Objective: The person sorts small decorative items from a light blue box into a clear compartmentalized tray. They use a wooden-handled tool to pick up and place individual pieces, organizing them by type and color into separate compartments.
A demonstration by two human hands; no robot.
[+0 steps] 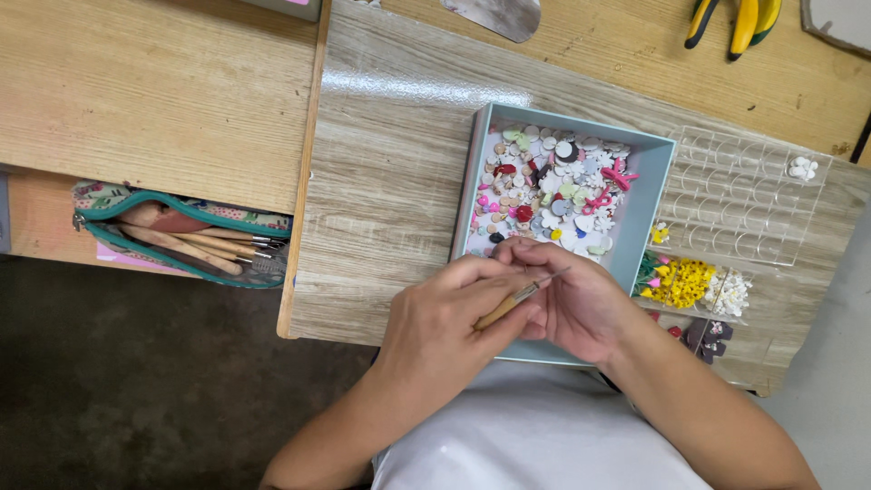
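Observation:
My left hand (445,313) grips a thin tool (517,298) with a wooden handle and a metal tip. The tip points at my right hand (572,304), whose fingers are curled together right beside it; anything pinched there is hidden. Both hands hover over the near end of a light blue box (649,195). The box holds several small craft pieces (553,186): white and beige discs, flowers, and pink and red bits.
A clear compartment tray (739,195) lies right of the box, with yellow flowers (685,281) and white flowers (730,292) below it. An open green pouch of wooden tools (181,238) sits under the left desk. Yellow-handled pliers (739,20) lie at the far right.

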